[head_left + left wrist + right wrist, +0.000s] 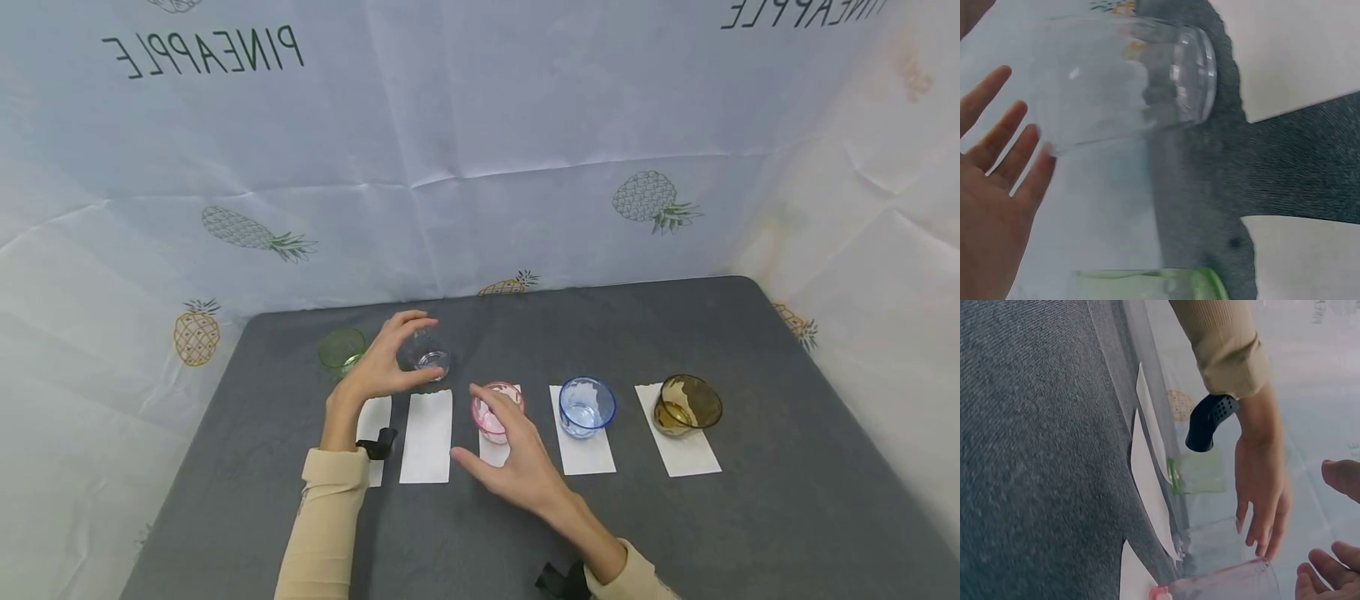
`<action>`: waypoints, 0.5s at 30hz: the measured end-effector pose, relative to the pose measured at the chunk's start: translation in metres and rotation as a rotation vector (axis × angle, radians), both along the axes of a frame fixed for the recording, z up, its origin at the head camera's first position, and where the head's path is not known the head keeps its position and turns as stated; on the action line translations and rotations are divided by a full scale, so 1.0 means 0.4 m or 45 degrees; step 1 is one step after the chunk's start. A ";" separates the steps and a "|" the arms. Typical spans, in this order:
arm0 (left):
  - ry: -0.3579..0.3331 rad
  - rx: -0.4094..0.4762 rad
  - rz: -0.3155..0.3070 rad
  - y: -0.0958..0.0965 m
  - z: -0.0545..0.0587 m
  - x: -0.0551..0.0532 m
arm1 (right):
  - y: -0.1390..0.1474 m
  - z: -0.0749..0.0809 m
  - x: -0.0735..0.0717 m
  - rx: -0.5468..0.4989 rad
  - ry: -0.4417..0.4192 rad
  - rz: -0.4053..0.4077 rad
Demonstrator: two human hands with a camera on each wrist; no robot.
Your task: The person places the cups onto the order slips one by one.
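My left hand point(384, 364) reaches over the far left of the table, fingers spread and thumb apart, beside a clear glass point(431, 360). In the left wrist view its fingertips come close to the upper part of that glass point(1097, 81); whether they touch it I cannot tell. My right hand point(519, 464) hovers, with thumb and fingers apart, partly in front of a pink-rimmed glass point(483, 418) on a white paper strip. In the right wrist view, the pink glass point(1229, 586) is near the bottom, with the right hand's fingers point(1319, 569) to its right.
A green glass point(339, 348) stands left of the left hand. A blue glass point(587, 408) and an amber glass point(684, 407) stand on paper strips to the right. Two more white paper strips point(426, 437) lie on the grey table point(787, 500). A pineapple-print curtain point(465, 225) hangs behind.
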State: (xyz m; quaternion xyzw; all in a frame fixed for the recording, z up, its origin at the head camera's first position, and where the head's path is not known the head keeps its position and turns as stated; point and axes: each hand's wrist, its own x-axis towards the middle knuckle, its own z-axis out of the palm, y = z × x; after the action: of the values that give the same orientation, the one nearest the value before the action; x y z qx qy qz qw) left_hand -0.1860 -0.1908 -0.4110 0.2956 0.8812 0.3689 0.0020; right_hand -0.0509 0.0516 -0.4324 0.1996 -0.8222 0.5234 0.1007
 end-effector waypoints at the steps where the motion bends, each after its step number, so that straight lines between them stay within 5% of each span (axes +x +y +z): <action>1: -0.010 -0.010 0.010 -0.002 -0.004 -0.003 | -0.005 -0.002 0.000 -0.002 -0.004 0.010; 15: -0.144 -0.088 0.087 -0.017 -0.013 -0.027 | -0.077 -0.042 0.001 -0.007 0.007 0.179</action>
State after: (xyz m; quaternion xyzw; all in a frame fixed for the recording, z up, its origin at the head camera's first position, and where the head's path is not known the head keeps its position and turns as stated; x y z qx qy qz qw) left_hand -0.1968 -0.1974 -0.4162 0.2437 0.9015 0.3542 0.0494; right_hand -0.0506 0.0208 -0.4492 0.2579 -0.8044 0.5310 0.0666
